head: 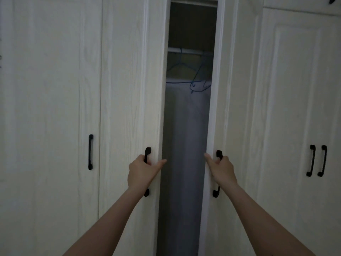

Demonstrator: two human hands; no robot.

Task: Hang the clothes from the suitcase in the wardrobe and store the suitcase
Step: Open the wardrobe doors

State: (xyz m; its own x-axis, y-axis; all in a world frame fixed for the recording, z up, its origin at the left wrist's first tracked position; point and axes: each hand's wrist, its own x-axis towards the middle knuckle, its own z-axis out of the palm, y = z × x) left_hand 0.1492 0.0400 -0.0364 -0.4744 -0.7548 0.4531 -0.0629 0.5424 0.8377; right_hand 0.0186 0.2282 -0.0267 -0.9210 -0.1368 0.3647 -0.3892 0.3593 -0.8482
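- Left hand (142, 169) grips left handle (147, 154), fingers curled round it, thumb out along the door edge toward 3 o'clock.
- Right hand (220, 168) grips right handle (219, 155), fingers wrapped, thumb toward 10 o'clock.
- Both doors (129, 89) part-open, narrow gap between; one hand per handle, likely to swing both at once.
- Wardrobe inside: rail (190, 50) at 12 o'clock, blue hangers (195, 78) on it, pale fabric (184, 135) below.
- Suitcase and clothes not in view.
- Spare handles at 9 and 3 o'clock, untouched.

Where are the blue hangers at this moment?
In the head view, the blue hangers hang from the rail inside the wardrobe, seen through the gap between the two middle doors, above the pale hanging cloth.
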